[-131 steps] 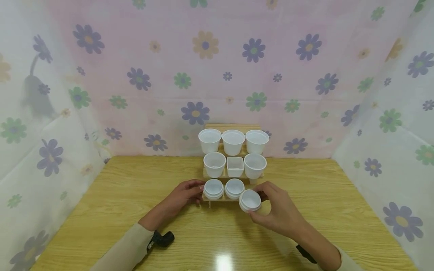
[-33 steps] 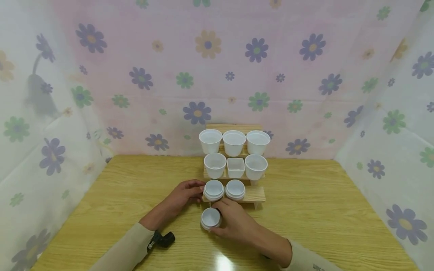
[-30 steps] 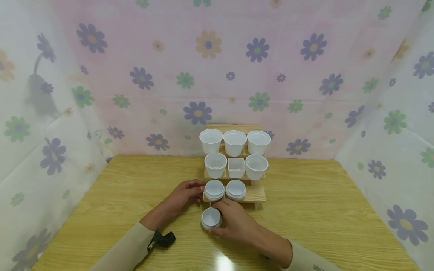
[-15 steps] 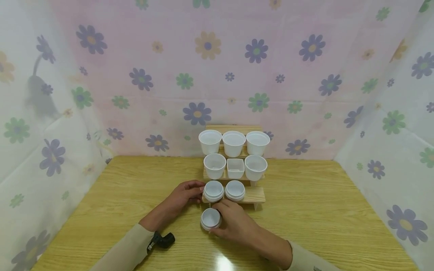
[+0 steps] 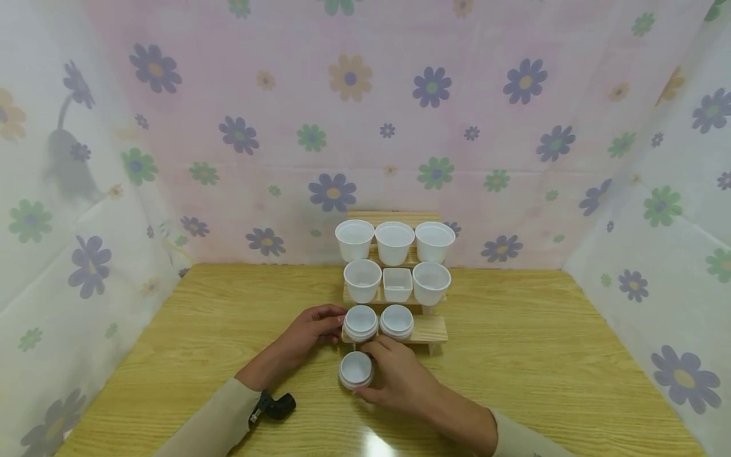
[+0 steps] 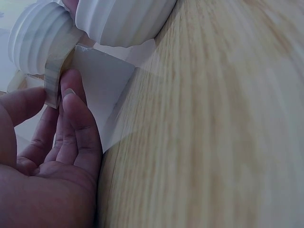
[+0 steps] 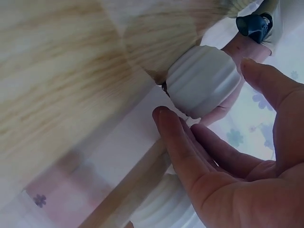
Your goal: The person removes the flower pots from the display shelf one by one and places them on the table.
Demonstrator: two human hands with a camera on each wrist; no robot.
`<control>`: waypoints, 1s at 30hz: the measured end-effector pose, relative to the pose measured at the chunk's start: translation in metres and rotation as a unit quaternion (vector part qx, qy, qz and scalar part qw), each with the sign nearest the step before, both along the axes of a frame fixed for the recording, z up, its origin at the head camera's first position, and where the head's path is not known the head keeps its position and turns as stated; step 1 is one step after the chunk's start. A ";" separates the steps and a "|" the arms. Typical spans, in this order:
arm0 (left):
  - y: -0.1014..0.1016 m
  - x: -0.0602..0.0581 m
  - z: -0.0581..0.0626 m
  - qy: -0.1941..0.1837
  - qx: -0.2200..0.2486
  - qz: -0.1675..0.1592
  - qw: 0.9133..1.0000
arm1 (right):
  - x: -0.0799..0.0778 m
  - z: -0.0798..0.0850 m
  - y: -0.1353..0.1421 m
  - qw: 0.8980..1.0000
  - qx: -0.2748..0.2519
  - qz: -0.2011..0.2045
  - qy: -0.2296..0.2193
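A small white ribbed pot [image 5: 354, 369] stands upright on the table in front of the left end of a stepped wooden shelf [image 5: 429, 328]. My right hand [image 5: 400, 377] is around its right side. In the right wrist view the thumb and fingertips are spread at the edges of the pot [image 7: 203, 81], with the fingers fairly straight. My left hand [image 5: 308, 334] pinches the left end of the lowest step; the left wrist view shows thumb and fingers on either side of the board edge [image 6: 52, 85]. Two matching ribbed pots [image 5: 361, 322] sit on that step.
Higher steps carry several white cups [image 5: 394, 242] and a square white cup [image 5: 396, 284]. A flower-printed cloth [image 5: 263, 158] surrounds the wooden table [image 5: 531, 355] at the back and sides. A black wrist device [image 5: 276, 405] sits at my left sleeve.
Since the first frame my right hand has carried the ribbed pot left from the lowest step's right end to the table, baring that end. My left hand has stayed on the shelf.
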State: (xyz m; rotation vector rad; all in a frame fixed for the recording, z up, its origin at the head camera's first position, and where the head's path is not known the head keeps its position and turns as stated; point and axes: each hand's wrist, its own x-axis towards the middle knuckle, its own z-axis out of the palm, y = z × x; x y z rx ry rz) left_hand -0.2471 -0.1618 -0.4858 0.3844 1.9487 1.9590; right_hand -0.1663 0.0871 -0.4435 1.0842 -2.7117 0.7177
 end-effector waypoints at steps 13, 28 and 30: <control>-0.003 0.007 -0.002 -0.011 0.000 0.008 1.000 | 0.015 0.008 0.007 0.998 -0.058 0.001 0.023; 0.002 -0.004 0.000 -0.006 -0.002 0.014 1.000 | 0.012 0.034 0.028 0.991 -0.120 -0.021 0.052; 0.000 -0.002 -0.001 -0.009 -0.006 0.017 1.000 | 0.013 0.034 0.028 0.989 -0.133 -0.021 0.054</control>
